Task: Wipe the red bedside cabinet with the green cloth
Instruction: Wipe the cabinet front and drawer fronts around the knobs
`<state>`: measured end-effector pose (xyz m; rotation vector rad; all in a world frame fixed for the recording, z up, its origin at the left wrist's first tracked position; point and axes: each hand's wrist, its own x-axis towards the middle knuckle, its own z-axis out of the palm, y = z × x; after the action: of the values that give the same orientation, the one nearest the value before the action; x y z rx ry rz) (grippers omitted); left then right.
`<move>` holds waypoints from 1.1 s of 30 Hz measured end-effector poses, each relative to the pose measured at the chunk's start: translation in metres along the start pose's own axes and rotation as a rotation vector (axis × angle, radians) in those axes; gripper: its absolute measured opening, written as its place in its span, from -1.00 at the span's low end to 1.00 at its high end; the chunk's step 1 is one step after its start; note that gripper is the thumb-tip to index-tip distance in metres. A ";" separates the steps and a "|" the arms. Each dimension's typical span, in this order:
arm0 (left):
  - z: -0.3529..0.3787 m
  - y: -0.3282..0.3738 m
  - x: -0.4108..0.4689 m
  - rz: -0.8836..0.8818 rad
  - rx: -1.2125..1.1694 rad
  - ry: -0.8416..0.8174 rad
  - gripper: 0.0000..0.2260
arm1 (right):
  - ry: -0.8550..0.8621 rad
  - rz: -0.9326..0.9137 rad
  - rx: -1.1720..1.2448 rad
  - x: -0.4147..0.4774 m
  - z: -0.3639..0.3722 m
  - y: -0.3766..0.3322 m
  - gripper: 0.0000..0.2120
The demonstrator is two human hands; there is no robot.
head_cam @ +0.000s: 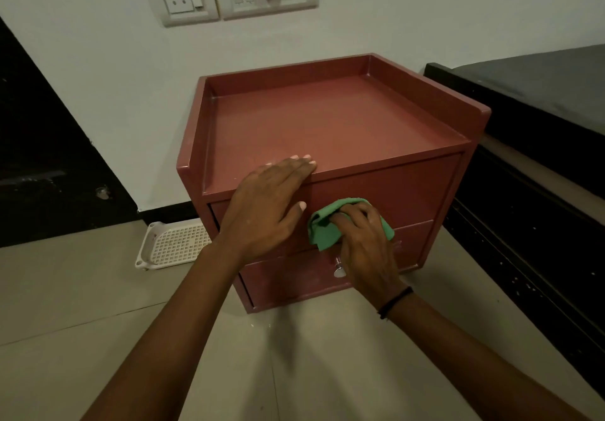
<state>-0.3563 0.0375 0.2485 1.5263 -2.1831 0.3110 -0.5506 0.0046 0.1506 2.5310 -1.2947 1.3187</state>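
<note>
Forearms: both reach in from the near edge toward the cabinet; a dark band sits on the right wrist.
Right hand (363, 240): fingers curled down over the green cloth (322, 227), pressing it flat against the upper drawer front — a closed, pressing grip.
Green cloth: bunched, spilling out left of and beyond the fingers.
Left hand (265, 206): spread flat, holding nothing; fingertips rest on the near edge of the top, thumb on the drawer front.
Red bedside cabinet (327, 126): stands on the tiled floor (98, 306) against the white wall.
Cabinet top: a shallow tray with raised rims left, far and right — its surface bare.
Drawers: two, both shut; contents cannot be seen.
Lower drawer knob (339, 270): metal, just below the right hand.
Perforated white basket (173, 244): on the floor left of the cabinet; any contents cannot be made out.
</note>
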 end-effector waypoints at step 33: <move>-0.006 -0.002 -0.009 0.027 0.039 -0.053 -0.45 | -0.221 -0.562 -0.227 -0.018 0.086 -0.063 -0.57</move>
<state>-0.3499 0.0467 0.2496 1.5445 -2.2526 0.3271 -0.4554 0.0276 0.1040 2.6364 -0.6156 0.7521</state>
